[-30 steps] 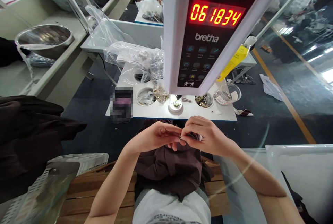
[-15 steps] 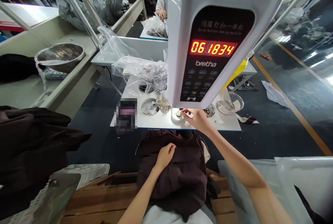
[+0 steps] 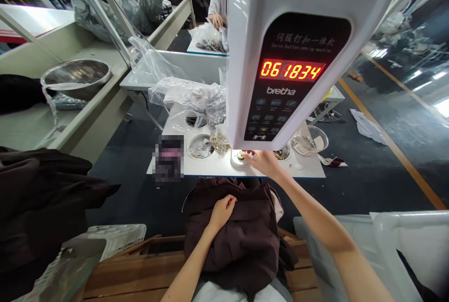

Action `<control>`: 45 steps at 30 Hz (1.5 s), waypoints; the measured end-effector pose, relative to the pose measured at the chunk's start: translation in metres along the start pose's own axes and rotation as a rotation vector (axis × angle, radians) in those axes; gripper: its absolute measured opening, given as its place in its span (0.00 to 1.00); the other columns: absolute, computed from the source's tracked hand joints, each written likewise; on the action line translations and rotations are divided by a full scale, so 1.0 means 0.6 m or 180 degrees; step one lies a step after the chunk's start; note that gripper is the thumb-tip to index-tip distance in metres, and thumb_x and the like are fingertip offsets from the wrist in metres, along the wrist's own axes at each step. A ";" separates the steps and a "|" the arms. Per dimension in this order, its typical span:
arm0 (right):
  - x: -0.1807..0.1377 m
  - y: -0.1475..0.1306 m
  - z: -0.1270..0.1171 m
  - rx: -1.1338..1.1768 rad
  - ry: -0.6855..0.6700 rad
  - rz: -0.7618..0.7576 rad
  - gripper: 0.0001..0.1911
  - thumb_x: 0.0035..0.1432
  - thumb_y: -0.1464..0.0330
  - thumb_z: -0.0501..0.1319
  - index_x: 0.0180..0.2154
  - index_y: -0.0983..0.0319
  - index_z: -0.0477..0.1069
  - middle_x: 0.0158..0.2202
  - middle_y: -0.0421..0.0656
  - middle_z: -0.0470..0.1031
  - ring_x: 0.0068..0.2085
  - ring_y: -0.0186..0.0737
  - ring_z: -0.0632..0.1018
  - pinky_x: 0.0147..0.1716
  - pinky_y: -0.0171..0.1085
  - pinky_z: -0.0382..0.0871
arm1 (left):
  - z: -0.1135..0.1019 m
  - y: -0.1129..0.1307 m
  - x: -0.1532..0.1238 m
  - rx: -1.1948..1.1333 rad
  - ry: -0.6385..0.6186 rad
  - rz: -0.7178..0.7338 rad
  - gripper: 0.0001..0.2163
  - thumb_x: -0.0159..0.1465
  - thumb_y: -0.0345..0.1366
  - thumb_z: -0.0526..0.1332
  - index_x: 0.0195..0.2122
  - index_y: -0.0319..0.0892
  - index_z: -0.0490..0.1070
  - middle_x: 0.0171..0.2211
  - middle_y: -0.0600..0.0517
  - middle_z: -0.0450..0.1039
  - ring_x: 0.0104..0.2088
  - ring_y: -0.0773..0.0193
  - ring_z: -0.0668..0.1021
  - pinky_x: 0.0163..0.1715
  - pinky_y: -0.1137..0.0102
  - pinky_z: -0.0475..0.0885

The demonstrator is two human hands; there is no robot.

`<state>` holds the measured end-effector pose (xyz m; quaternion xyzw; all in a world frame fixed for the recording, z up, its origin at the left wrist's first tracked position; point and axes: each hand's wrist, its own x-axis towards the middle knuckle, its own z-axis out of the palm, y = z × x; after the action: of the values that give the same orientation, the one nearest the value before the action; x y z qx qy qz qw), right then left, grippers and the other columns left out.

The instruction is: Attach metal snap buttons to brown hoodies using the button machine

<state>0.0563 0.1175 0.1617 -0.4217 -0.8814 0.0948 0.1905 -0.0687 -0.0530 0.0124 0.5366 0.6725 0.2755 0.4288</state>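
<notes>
A dark brown garment point(image 3: 242, 246) lies bunched over my lap. My left hand point(image 3: 222, 212) rests on it near its upper part, fingers curled closed on the cloth. Beneath the head of a white button machine point(image 3: 280, 101), my right hand point(image 3: 264, 161) reaches to the round lit lower die point(image 3: 239, 158). Its thumb and forefinger are pinched together right at the die's edge. Whatever small piece they may hold is too small to make out. The machine's head hides the parts above the die.
The white worktable point(image 3: 210, 167) has round wells with metal fasteners. Plastic bags point(image 3: 196, 94) and a clear tub point(image 3: 314, 138) lie on it. A steel bowl point(image 3: 77, 75) stands left, above dark cloth point(image 3: 42, 190). A co-worker's hand point(image 3: 216, 20) is across the table.
My view has shifted slightly, so the machine's head appears a little larger and lower. My right hand stays at the die with its fingers slightly shifted; my left hand has hardly moved.
</notes>
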 end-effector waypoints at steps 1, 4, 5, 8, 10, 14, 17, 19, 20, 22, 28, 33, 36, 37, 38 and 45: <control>0.000 0.000 0.001 0.0009 -0.0019 0.0027 0.15 0.57 0.61 0.56 0.31 0.65 0.75 0.27 0.47 0.76 0.31 0.43 0.74 0.31 0.35 0.60 | 0.000 0.000 0.000 -0.0001 0.0001 0.0005 0.15 0.64 0.40 0.47 0.35 0.41 0.72 0.26 0.52 0.75 0.27 0.65 0.75 0.30 0.74 0.64; -0.002 -0.001 0.001 0.0054 -0.0071 0.0057 0.15 0.57 0.61 0.56 0.31 0.65 0.75 0.27 0.47 0.76 0.31 0.43 0.74 0.31 0.35 0.61 | 0.000 -0.002 0.000 0.0001 0.0008 0.0006 0.15 0.64 0.40 0.47 0.35 0.41 0.72 0.25 0.52 0.74 0.26 0.65 0.74 0.29 0.74 0.64; -0.002 -0.002 0.000 0.0081 -0.0068 0.0048 0.15 0.57 0.61 0.56 0.31 0.65 0.75 0.27 0.47 0.76 0.31 0.43 0.74 0.31 0.35 0.61 | 0.000 -0.002 0.000 -0.0002 0.0010 0.0009 0.15 0.64 0.40 0.47 0.35 0.40 0.72 0.25 0.52 0.74 0.26 0.65 0.74 0.29 0.74 0.64; -0.003 -0.004 -0.001 0.0159 0.0005 0.0015 0.15 0.57 0.62 0.55 0.31 0.65 0.75 0.28 0.48 0.76 0.32 0.43 0.75 0.32 0.35 0.61 | 0.001 -0.004 0.000 -0.0023 0.0008 0.0033 0.15 0.64 0.40 0.47 0.35 0.40 0.71 0.25 0.52 0.74 0.27 0.65 0.74 0.28 0.74 0.63; -0.003 -0.003 0.000 0.0197 0.0060 -0.0013 0.15 0.57 0.62 0.55 0.30 0.65 0.75 0.28 0.48 0.76 0.32 0.43 0.74 0.32 0.35 0.61 | 0.002 -0.005 0.000 -0.0034 0.0005 0.0049 0.15 0.64 0.40 0.47 0.35 0.41 0.71 0.24 0.53 0.73 0.26 0.66 0.73 0.28 0.74 0.63; -0.004 0.002 0.006 0.0226 0.0083 -0.0037 0.15 0.57 0.62 0.55 0.29 0.65 0.74 0.24 0.45 0.74 0.28 0.40 0.73 0.29 0.34 0.60 | 0.004 -0.009 0.002 -0.0047 0.0023 0.0054 0.15 0.63 0.41 0.48 0.34 0.41 0.71 0.22 0.54 0.71 0.24 0.66 0.72 0.28 0.74 0.62; -0.003 0.005 0.009 0.0167 0.0056 -0.0057 0.15 0.57 0.62 0.55 0.27 0.65 0.73 0.24 0.46 0.74 0.28 0.40 0.72 0.28 0.34 0.60 | 0.006 -0.011 0.003 -0.0055 0.0035 0.0056 0.15 0.63 0.42 0.48 0.34 0.42 0.71 0.21 0.54 0.70 0.24 0.66 0.72 0.27 0.74 0.62; -0.001 0.006 0.009 0.0131 0.0029 -0.0063 0.16 0.57 0.62 0.55 0.26 0.66 0.72 0.24 0.47 0.74 0.29 0.40 0.73 0.28 0.34 0.59 | 0.006 -0.011 0.004 -0.0062 0.0034 0.0061 0.15 0.63 0.42 0.48 0.34 0.42 0.71 0.21 0.55 0.69 0.24 0.66 0.72 0.27 0.74 0.61; 0.000 0.006 0.008 0.0134 0.0009 -0.0062 0.16 0.57 0.62 0.55 0.26 0.66 0.72 0.24 0.47 0.74 0.29 0.41 0.73 0.28 0.34 0.59 | 0.006 -0.011 0.004 -0.0066 0.0033 0.0063 0.15 0.63 0.42 0.48 0.34 0.42 0.71 0.21 0.54 0.70 0.24 0.66 0.72 0.26 0.74 0.61; 0.002 0.004 0.005 0.0201 -0.0052 -0.0073 0.15 0.57 0.62 0.55 0.26 0.66 0.71 0.25 0.47 0.74 0.29 0.41 0.73 0.28 0.34 0.60 | 0.005 -0.010 0.003 -0.0075 0.0032 0.0065 0.14 0.63 0.42 0.48 0.34 0.42 0.71 0.21 0.54 0.70 0.24 0.66 0.72 0.27 0.75 0.62; 0.005 0.007 0.000 0.0442 -0.0266 0.0037 0.15 0.57 0.62 0.55 0.27 0.66 0.71 0.25 0.46 0.74 0.29 0.39 0.73 0.29 0.33 0.61 | 0.003 -0.008 0.003 -0.0089 0.0033 0.0061 0.14 0.63 0.41 0.48 0.34 0.41 0.71 0.23 0.53 0.72 0.24 0.66 0.73 0.27 0.75 0.62; 0.007 0.012 -0.003 0.0754 -0.0277 0.0053 0.13 0.56 0.61 0.56 0.30 0.64 0.71 0.24 0.42 0.73 0.28 0.37 0.72 0.28 0.32 0.61 | 0.004 -0.009 0.003 -0.0082 0.0033 0.0046 0.14 0.63 0.41 0.49 0.34 0.42 0.71 0.24 0.53 0.73 0.25 0.66 0.73 0.27 0.75 0.62; 0.009 0.011 -0.008 0.0966 -0.0356 0.0078 0.12 0.56 0.61 0.57 0.33 0.64 0.71 0.27 0.41 0.74 0.29 0.36 0.73 0.29 0.32 0.62 | 0.005 -0.012 0.004 -0.0079 0.0031 0.0035 0.14 0.63 0.41 0.49 0.34 0.42 0.71 0.23 0.54 0.72 0.25 0.67 0.73 0.27 0.75 0.62; 0.010 0.011 -0.010 0.1023 -0.0389 0.0090 0.12 0.56 0.61 0.57 0.34 0.64 0.71 0.27 0.42 0.74 0.29 0.36 0.73 0.29 0.31 0.62 | 0.005 -0.012 0.004 -0.0080 0.0030 0.0032 0.14 0.63 0.41 0.49 0.34 0.42 0.71 0.23 0.54 0.72 0.24 0.67 0.73 0.27 0.75 0.62; 0.010 0.010 -0.011 0.1064 -0.0411 0.0099 0.13 0.55 0.61 0.57 0.34 0.64 0.71 0.28 0.42 0.75 0.29 0.36 0.73 0.29 0.31 0.63 | 0.006 -0.013 0.004 -0.0080 0.0027 0.0030 0.14 0.63 0.41 0.49 0.34 0.42 0.71 0.23 0.54 0.72 0.24 0.67 0.72 0.27 0.75 0.62; 0.006 0.013 -0.009 0.0968 -0.0404 0.0129 0.15 0.55 0.58 0.56 0.34 0.64 0.71 0.27 0.42 0.74 0.28 0.37 0.73 0.27 0.32 0.62 | 0.007 -0.016 0.006 -0.0083 0.0027 0.0019 0.14 0.63 0.42 0.48 0.34 0.43 0.71 0.23 0.55 0.72 0.24 0.67 0.72 0.27 0.75 0.62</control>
<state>0.0621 0.1255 0.1650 -0.3989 -0.8585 0.2573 0.1941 -0.0698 -0.0525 0.0010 0.5318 0.6690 0.2878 0.4322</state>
